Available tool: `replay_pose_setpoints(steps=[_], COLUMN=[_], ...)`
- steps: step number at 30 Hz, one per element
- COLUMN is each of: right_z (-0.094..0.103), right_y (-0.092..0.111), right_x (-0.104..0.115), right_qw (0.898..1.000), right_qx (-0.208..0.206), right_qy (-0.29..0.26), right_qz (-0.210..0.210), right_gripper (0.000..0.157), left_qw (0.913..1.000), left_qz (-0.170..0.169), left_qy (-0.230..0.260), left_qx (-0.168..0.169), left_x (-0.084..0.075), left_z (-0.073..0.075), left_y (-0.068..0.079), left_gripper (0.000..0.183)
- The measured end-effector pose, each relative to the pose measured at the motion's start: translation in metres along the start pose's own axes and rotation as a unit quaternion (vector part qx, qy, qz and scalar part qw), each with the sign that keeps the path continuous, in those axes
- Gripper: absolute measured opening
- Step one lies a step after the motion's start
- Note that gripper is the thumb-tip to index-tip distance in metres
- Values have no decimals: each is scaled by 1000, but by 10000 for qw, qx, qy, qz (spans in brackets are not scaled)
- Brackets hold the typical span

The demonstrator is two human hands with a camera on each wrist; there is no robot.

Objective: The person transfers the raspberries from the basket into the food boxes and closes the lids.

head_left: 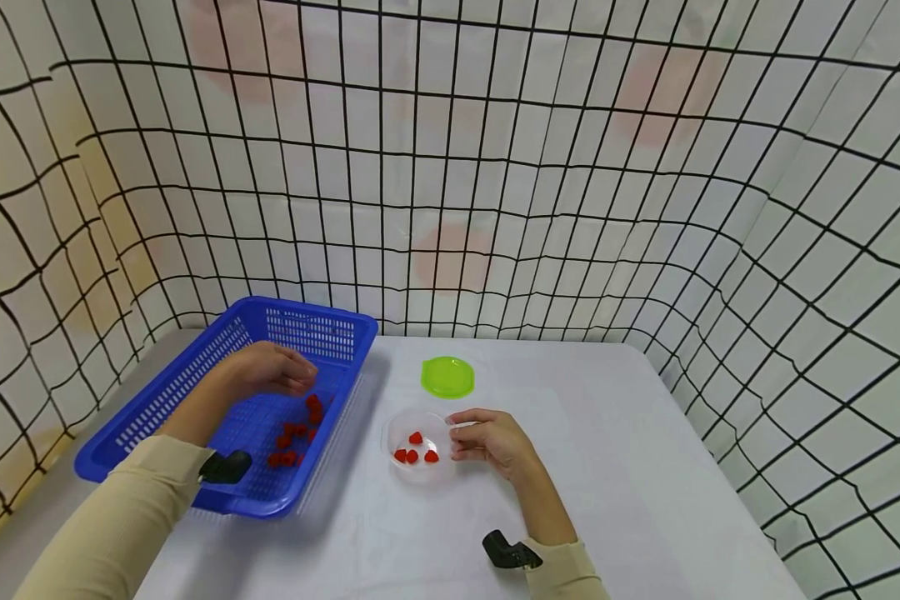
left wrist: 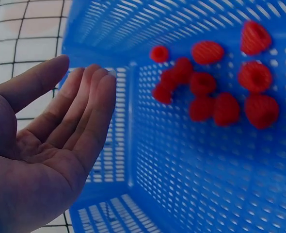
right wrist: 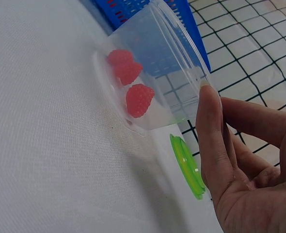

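My left hand [head_left: 273, 369] is over the blue plastic basket [head_left: 363, 327], fingers loosely bent and together, palm bare in the left wrist view. Below and beside it, several red raspberries [left wrist: 226, 109] lie in a loose cluster on the basket's floor. At the middle of the table stands a round clear plastic tub [right wrist: 158, 48] with several raspberries [head_left: 412, 457] on its bottom. My right hand [head_left: 498, 442] pinches the tub's rim on the right side between thumb and fingers. In the right wrist view the tub's base is close to the white cloth.
A bright green lid [head_left: 447, 377] lies flat behind the tub. White cloth [head_left: 615, 467] covers the table. Black netting [head_left: 525, 217] encloses the back and both sides, and the basket reaches close to it at the left.
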State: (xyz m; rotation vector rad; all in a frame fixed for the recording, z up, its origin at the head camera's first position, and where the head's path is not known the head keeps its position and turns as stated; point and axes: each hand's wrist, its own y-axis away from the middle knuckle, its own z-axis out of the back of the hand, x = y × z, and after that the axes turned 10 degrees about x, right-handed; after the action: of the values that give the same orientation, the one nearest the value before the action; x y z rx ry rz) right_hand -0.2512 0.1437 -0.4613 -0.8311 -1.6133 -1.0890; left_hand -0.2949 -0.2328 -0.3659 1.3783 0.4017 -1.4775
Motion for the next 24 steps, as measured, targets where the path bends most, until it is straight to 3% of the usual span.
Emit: replay_pose_setpoints(steps=[7, 14, 24], right_z=[0, -1, -2], right_y=[0, 0, 2], right_x=[-1, 0, 2], right_qw=[10000, 10000, 10000], right_qx=[50, 16, 13], right_qy=[-35, -55, -27], right_qz=[61, 13, 29], right_gripper=[32, 32, 34], left_qw=[9995, 9984, 9948], left_qz=[239, 411, 848], left_qy=[-148, -395, -561], left_qx=[-151, 51, -10], left_x=[16, 29, 38], left_z=[4, 11, 17], left_y=[3, 2, 0], left_gripper=[35, 36, 31])
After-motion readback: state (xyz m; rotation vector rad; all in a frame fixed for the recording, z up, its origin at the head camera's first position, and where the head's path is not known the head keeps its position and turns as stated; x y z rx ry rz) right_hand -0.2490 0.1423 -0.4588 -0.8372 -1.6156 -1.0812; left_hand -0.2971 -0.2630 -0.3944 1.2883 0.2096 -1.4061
